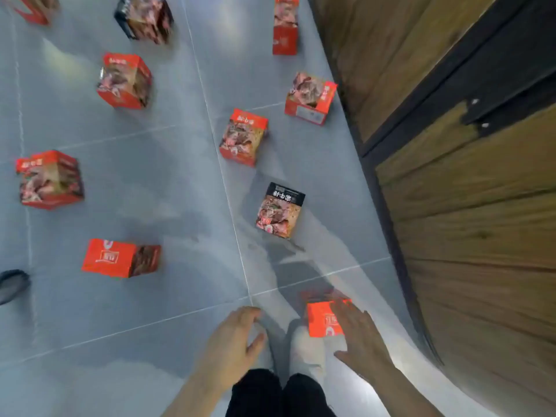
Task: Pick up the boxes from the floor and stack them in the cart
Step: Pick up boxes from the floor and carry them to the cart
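Note:
Several red food boxes lie scattered on the grey tiled floor (156,182). The nearest red box (322,322) sits by my feet at the lower right. My right hand (359,338) hovers over its right side with fingers spread and straight; whether it touches the box is unclear. My left hand (233,341) hangs to the left of my feet, fingers loosely curled, holding nothing. A black-topped box (281,210) stands just ahead. More red boxes sit at the centre (243,136), left (49,180) and lower left (120,258). No cart is in view.
A wooden wall (469,188) with a dark frame runs along the right side, close to the nearest box. My white shoes (307,347) and black trousers are at the bottom. A dark object (12,284) pokes in at the left edge. Further boxes lie at the top.

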Demonstrator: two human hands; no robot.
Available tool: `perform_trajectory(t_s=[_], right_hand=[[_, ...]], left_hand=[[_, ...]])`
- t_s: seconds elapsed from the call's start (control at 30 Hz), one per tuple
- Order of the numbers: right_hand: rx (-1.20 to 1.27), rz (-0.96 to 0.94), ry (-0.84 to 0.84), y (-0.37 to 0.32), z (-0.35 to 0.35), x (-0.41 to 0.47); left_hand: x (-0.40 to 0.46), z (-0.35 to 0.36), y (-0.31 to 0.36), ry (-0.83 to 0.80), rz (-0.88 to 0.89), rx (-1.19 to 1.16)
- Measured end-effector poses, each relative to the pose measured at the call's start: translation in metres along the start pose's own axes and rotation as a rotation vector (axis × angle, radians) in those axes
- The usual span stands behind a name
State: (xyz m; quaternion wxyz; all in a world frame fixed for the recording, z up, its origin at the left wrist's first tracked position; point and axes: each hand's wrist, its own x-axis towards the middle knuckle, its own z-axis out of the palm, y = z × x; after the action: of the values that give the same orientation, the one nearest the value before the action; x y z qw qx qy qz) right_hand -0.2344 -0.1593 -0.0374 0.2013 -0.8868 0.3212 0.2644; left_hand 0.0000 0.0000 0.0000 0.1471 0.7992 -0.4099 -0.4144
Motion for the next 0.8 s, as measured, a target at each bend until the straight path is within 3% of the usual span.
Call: perform_trajectory(t_s=[0.2, 0.33, 0.57, 0.8], right_hand=[[0.029, 0.057, -0.03, 0.017, 0.048, 0.05], [0.088, 0.048, -0.083, 0.012, 0.031, 0.056], [0.146, -0.07, -0.152, -0.033, -0.081, 0.044], [0.2, -0.279, -0.186, -0.107, -0.208, 0.04]], left_hand=[[0.045, 0.052, -0.029, -0.091, 0.004, 0.003], [0.052, 0.05, -0.031, -0.1, -0.039, -0.012], [0.022, -0.019, 0.023, -0.047, -0.055, -0.012], [0.003, -0.107, 0.074, 0.03, 0.119, -0.04]])
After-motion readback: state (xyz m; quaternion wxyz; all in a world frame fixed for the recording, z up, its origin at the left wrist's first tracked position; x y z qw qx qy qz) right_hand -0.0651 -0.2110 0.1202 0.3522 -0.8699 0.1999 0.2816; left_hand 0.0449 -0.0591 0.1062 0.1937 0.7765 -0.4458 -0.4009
